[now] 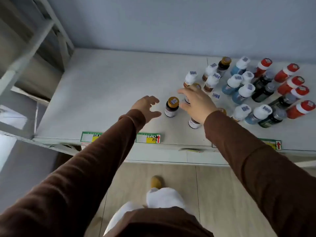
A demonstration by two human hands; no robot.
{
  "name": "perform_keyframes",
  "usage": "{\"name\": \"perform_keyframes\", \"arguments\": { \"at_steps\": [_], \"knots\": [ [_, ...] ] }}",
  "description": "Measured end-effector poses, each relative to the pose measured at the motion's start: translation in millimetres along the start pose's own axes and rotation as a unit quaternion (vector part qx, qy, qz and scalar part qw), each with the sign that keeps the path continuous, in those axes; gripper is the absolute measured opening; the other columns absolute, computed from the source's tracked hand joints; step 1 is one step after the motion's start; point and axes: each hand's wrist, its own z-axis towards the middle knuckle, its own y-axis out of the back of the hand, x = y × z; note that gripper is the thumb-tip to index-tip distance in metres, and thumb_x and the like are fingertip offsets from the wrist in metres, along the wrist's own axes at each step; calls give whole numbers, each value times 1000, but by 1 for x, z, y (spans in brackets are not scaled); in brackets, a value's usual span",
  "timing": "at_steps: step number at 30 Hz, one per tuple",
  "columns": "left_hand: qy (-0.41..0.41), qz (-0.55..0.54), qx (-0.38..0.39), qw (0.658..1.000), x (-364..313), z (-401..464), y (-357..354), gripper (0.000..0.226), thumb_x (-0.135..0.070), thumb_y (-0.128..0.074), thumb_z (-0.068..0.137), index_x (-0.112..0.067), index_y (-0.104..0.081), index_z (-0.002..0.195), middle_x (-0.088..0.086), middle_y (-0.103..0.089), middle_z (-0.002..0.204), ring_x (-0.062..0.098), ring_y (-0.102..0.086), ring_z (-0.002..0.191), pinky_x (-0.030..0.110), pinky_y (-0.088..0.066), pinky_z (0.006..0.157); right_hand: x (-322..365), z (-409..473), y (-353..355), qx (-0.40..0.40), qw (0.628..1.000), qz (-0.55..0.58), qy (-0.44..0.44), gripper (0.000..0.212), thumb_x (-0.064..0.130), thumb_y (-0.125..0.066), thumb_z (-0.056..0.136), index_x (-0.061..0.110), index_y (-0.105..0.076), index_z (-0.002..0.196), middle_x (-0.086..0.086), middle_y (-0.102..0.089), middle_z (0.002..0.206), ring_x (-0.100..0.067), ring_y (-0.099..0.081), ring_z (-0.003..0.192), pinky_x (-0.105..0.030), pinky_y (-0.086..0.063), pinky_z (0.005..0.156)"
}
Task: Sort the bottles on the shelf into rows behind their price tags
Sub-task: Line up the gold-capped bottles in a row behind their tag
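A dark bottle with a gold cap (172,106) stands alone on the white shelf (109,93), behind the middle price tag (148,138). My left hand (147,106) hovers just left of it, fingers spread and relaxed, holding nothing. My right hand (196,103) reaches over a second gold-capped bottle (195,86) and partly hides it; whether the fingers grip it is unclear. Another dark bottle (194,123) stands under my right wrist. White-capped brown bottles (211,82), blue bottles (242,93), dark green bottles (264,90) and red bottles (290,83) crowd the shelf's right side.
Price tags sit on the shelf's front edge at the left (90,136) and right (275,144). A wall rises behind the shelf. A metal rack frame (51,26) stands at the left. Below are a wooden floor and my foot (156,182).
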Motion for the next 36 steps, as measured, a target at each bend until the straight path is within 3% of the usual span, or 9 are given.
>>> {"name": "perform_keyframes", "arguments": {
  "at_steps": [5,9,13,14,18,23,28,32,36],
  "knots": [
    [11,-21,49,998,-7,22,-24,58,-33,-81,73,-19,-59,124,3,-61,117,17,-56,99,27,-45,88,2,22,-15,101,991,-78,31,52,22,-66,88,21,-47,137,-8,-48,130,-29,-52,116,-38,-45,95],
    [-26,3,67,997,-12,41,-38,51,-39,-80,71,-15,-64,113,8,-65,107,25,-58,97,35,-48,90,5,33,-22,120,991,-64,7,46,26,-66,88,23,-49,131,-6,-50,120,-29,-57,104,-42,-49,88],
    [-12,-114,120,986,0,49,-26,41,-24,-82,73,-9,-64,107,-3,-62,86,19,-55,84,8,-41,71,10,46,-22,88,996,-10,-29,38,31,-67,86,21,-56,121,-5,-57,111,-26,-58,100,-38,-48,86],
    [-5,-170,141,975,5,48,-17,39,-18,-82,73,-7,-65,106,-3,-61,84,16,-54,82,6,-40,70,13,49,-20,77,996,15,-43,37,32,-68,86,21,-57,120,-5,-59,111,-24,-58,100,-37,-48,86],
    [-16,-343,199,918,29,33,39,29,9,-71,77,-10,-61,96,7,-64,92,8,-63,77,22,-53,79,44,61,-15,57,989,121,-57,34,24,-69,87,22,-61,119,0,-63,109,-16,-59,92,-26,-43,78],
    [-26,-387,214,897,70,4,104,37,19,-62,78,-11,-50,96,11,-64,93,10,-67,75,23,-56,72,109,71,-18,75,977,201,1,39,10,-66,89,20,-59,126,10,-58,108,12,-52,68,-2,-38,68],
    [-32,-357,205,911,120,-24,144,37,9,-70,77,-10,-56,106,6,-67,96,12,-67,86,23,-54,77,166,78,-36,110,968,223,30,45,0,-61,91,19,-55,132,17,-56,115,20,-53,89,0,-39,75],
    [-34,-352,170,920,154,-43,150,38,1,-77,74,-18,-62,103,-1,-69,96,12,-67,88,25,-54,80,199,79,-60,108,972,207,43,51,6,-61,93,22,-50,139,7,-53,135,-7,-50,122,-17,-40,96],
    [-37,-315,127,940,178,-55,147,42,-3,-81,70,-25,-63,102,-1,-70,100,20,-67,94,32,-55,87,221,78,-87,68,985,157,30,49,19,-66,91,20,-51,138,-2,-55,132,-19,-51,122,-31,-41,102]
  ]
}}
